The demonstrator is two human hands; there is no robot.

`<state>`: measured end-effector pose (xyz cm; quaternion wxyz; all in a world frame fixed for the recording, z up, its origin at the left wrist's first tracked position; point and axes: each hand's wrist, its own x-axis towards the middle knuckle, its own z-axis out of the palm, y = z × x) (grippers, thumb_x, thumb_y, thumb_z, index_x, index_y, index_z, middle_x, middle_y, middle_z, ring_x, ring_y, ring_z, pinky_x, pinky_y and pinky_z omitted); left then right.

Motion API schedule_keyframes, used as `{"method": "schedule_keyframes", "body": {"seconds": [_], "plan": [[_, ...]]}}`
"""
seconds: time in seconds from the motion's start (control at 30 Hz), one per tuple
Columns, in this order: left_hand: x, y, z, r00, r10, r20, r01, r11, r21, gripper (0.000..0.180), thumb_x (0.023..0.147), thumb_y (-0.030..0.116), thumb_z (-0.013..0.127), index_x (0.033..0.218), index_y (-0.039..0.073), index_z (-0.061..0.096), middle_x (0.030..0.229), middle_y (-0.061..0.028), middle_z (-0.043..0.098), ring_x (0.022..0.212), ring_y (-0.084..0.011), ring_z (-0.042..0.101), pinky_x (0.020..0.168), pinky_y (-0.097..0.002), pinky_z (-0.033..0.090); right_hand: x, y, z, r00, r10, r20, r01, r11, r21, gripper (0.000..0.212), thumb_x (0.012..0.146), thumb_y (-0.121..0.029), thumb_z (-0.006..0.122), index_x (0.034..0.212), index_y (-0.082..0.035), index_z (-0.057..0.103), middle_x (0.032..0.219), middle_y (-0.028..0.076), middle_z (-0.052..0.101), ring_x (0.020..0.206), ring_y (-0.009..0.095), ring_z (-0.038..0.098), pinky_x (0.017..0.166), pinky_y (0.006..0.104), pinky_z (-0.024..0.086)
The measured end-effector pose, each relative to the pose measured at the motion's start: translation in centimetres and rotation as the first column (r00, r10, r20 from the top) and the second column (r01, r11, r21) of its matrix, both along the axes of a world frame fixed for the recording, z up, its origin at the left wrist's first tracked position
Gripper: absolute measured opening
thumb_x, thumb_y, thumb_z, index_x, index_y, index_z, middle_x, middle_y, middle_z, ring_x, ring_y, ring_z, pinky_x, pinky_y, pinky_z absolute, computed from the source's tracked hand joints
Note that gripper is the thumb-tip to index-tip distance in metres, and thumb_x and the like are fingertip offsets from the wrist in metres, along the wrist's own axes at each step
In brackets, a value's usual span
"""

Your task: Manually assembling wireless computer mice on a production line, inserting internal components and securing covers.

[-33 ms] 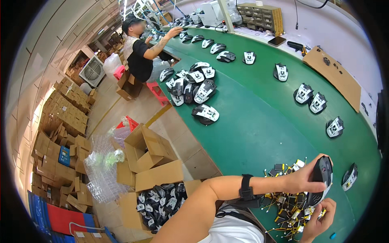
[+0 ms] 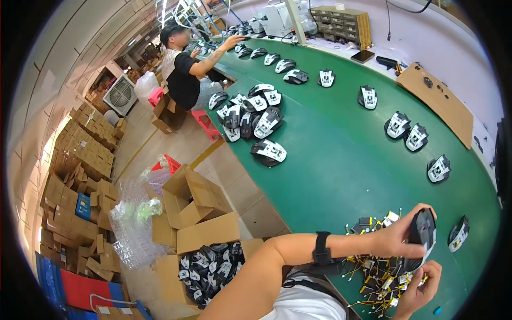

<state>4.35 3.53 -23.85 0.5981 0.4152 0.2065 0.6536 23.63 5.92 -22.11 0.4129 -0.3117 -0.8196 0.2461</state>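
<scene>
My left hand (image 2: 397, 237) wraps round a black-and-white computer mouse (image 2: 423, 234) at the lower right, its thumb across the near side. The mouse is tilted up on edge, its dark side partly in view. Just below it is my right hand (image 2: 420, 296), fingers curled and thumb close to them, by the lower end of the mouse. Something small and yellowish shows at its fingertips, too small to name. Under and beside both hands lies a heap of small batteries (image 2: 365, 221) with thin wires and white plugs.
Several mice (image 2: 397, 125) stand in a curved row along the green table (image 2: 330, 170); one mouse (image 2: 458, 233) is right of my hands. Farther left are a mouse pile (image 2: 248, 114) and a seated co-worker (image 2: 184, 80). A carton (image 2: 208, 233) of mouse parts stands beside me.
</scene>
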Motion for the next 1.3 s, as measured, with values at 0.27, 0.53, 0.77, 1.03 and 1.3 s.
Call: {"method": "schedule_keyframes", "body": {"seconds": [0.27,0.53,0.77,1.03,1.3], "plan": [[0.7,0.5,-0.8,0.986,0.151,-0.076,-0.142,0.983,0.114,0.091,0.075,0.028,0.08,0.14,0.01,0.019,0.119,-0.0108,0.049,0.11,-0.0186,0.05,0.095,-0.0335,0.04,0.8,0.8,-2.2,1.0,0.004,-0.011,-0.003,0.997,0.08,0.018,0.089,-0.001,0.053,0.106,0.006,0.056,0.121,0.018,0.051,0.109,0.027,0.052,0.086,0.0317,0.041],[0.6,1.4,-1.2,0.981,0.099,0.167,-0.11,0.992,0.058,0.08,0.082,0.037,0.074,0.138,0.012,0.022,0.11,-0.004,0.045,0.104,-0.013,0.046,0.091,-0.0302,0.042,-2.1,-1.0,1.1,0.999,0.017,0.031,-0.026,0.951,0.309,0.034,0.083,-0.002,0.064,0.117,0.003,0.059,0.114,0.02,0.056,0.093,0.032,0.058,0.072,0.0356,0.049],[0.9,1.4,-1.8,0.979,0.154,0.134,-0.163,0.985,0.058,0.078,0.083,0.039,0.072,0.138,0.011,0.024,0.11,-0.004,0.045,0.103,-0.0122,0.045,0.089,-0.0293,0.042,-1.9,-1.3,-0.9,0.975,0.059,-0.213,-0.06,0.998,0.001,0.045,0.085,0.001,0.06,0.127,0.007,0.045,0.115,0.018,0.059,0.09,0.023,0.06,0.076,0.0324,0.05],[0.2,1.0,-1.6,0.976,0.217,0.015,-0.215,0.973,-0.081,0.082,0.085,0.041,0.07,0.139,0.003,0.023,0.112,-0.0045,0.046,0.106,-0.0131,0.045,0.093,-0.0307,0.042,-1.9,-0.9,-0.1,1.0,0.01,0.02,-0.016,0.958,0.287,0.038,0.084,0.003,0.06,0.12,0.007,0.048,0.105,0.021,0.062,0.089,0.03,0.064,0.078,0.0354,0.054],[2.4,2.0,-1.4,1.0,0.002,0.03,0.007,0.961,-0.278,0.067,0.088,0.052,0.06,0.127,0.003,0.039,0.105,-0.0048,0.056,0.092,-0.0125,0.055,0.08,-0.0307,0.05,1.7,1.3,-3.7,0.935,0.096,-0.342,-0.104,0.995,-0.006,0.033,0.084,0.0,0.056,0.116,0.005,0.052,0.1,0.014,0.058,0.088,0.021,0.057,0.076,0.0304,0.046]]}}
